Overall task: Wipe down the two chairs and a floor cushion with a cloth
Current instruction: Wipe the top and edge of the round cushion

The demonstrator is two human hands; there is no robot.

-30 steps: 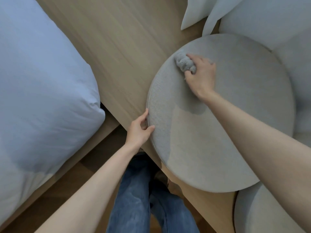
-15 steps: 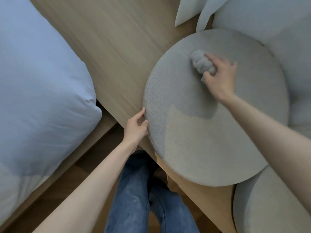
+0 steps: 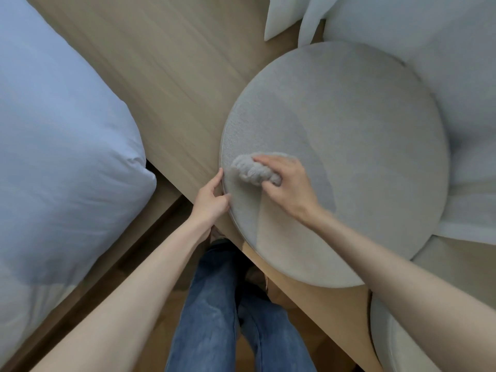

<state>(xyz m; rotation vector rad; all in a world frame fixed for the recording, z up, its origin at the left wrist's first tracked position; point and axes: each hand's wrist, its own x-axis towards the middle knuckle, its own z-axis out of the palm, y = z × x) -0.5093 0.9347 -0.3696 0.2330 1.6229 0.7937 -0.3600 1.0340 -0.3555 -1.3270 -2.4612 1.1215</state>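
A round grey floor cushion (image 3: 349, 135) lies on a raised wooden platform (image 3: 166, 76). My right hand (image 3: 290, 186) grips a bunched grey cloth (image 3: 252, 169) and presses it on the cushion's near left part. My left hand (image 3: 212, 200) pinches the cushion's left rim, thumb on top and fingers at the edge. Part of a second round grey seat (image 3: 386, 339) shows at the bottom right, mostly hidden by my right forearm.
A large pale blue duvet (image 3: 59, 146) fills the left side. White pillows or fabric (image 3: 429, 44) lie behind and to the right of the cushion. My legs in blue jeans (image 3: 220, 312) stand at the platform's near edge.
My right hand has swept the cloth from the cushion's far middle down to its near left edge, close to my left hand. My left hand has stayed on the rim.
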